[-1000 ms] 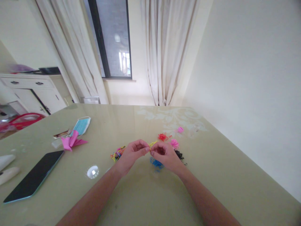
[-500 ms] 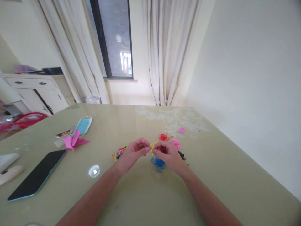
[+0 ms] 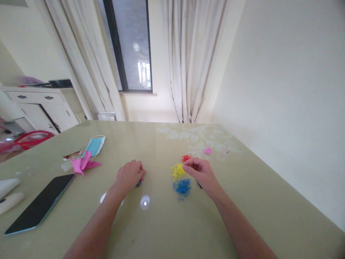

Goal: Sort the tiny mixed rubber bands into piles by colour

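Small coloured rubber bands lie sorted in heaps on the olive table: a yellow heap, a blue heap, a red heap and a pink bit farther back. My right hand rests just right of the yellow heap, fingers curled in a pinch at its edge. My left hand lies curled over the mixed-colour pile, hiding most of it; only a dark speck shows at its fingertips. What each hand pinches is too small to name.
A dark tablet lies at the left. Behind it are a pink paper scrap, a blue face mask and a small card. Two white objects sit at the left edge. A wall runs along the right side.
My hands were pinching a band together at the centre; they have parted. The left moved left onto the mixed pile, the right moved to the yellow heap.
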The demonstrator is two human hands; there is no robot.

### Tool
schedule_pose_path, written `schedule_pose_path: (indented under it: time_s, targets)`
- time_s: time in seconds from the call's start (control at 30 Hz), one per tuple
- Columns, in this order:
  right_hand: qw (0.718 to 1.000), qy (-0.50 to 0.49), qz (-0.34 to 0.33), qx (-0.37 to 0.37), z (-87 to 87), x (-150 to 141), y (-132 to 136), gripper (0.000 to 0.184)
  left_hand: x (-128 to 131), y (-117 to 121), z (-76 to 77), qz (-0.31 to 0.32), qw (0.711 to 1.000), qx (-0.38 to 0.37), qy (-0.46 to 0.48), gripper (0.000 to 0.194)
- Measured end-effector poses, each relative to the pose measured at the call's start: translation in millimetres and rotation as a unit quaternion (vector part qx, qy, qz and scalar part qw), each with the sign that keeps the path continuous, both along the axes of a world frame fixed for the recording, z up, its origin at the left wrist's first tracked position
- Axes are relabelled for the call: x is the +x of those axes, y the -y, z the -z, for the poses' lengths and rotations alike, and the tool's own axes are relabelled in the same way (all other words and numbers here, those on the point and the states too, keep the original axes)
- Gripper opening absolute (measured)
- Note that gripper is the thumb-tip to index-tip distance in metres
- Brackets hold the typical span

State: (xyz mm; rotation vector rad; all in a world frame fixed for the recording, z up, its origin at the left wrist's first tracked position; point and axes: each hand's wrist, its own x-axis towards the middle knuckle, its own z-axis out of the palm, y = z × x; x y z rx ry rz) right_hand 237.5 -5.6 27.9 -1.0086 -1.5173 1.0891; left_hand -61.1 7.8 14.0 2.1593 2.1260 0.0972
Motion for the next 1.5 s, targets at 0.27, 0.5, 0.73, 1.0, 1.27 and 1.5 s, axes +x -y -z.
schedule_pose_path:
  time_s: [0.27, 0.5, 0.73, 1.0, 1.27, 1.5]
  targets:
    - [1.000, 0.008, 0.027, 0.000, 7.9, -0.8, -7.9, 0.024, 6.1, -3.9, -1.0, 0.001, 0.999, 0.008, 0.032, 0.019]
    - [0.998, 0.042, 0.036, 0.007, 15.5, -2.6, -11.4, 0.025, 3.7, -10.6, 0.8, -0.029, 0.994, 0.023, 0.105, 0.024]
    - [0.996, 0.086, 0.033, 0.019, 24.1, -6.2, -14.8, 0.025, 0.6, -14.4, 4.0, -0.019, 0.978, 0.063, 0.199, 0.020]
    - [0.985, 0.150, 0.078, 0.041, 25.7, -9.1, -20.0, 0.019, 0.6, -19.2, 8.9, 0.008, 0.966, 0.065, 0.249, 0.019]
    - [0.961, 0.248, 0.096, 0.077, 29.6, -11.8, -12.1, 0.007, -1.1, -20.8, 13.0, 0.009, 0.966, 0.061, 0.251, 0.020]
    - [0.930, 0.340, 0.108, 0.084, 36.9, -16.2, -15.9, 0.006, 2.2, -19.0, 11.8, 0.016, 0.963, 0.043, 0.266, 0.020]
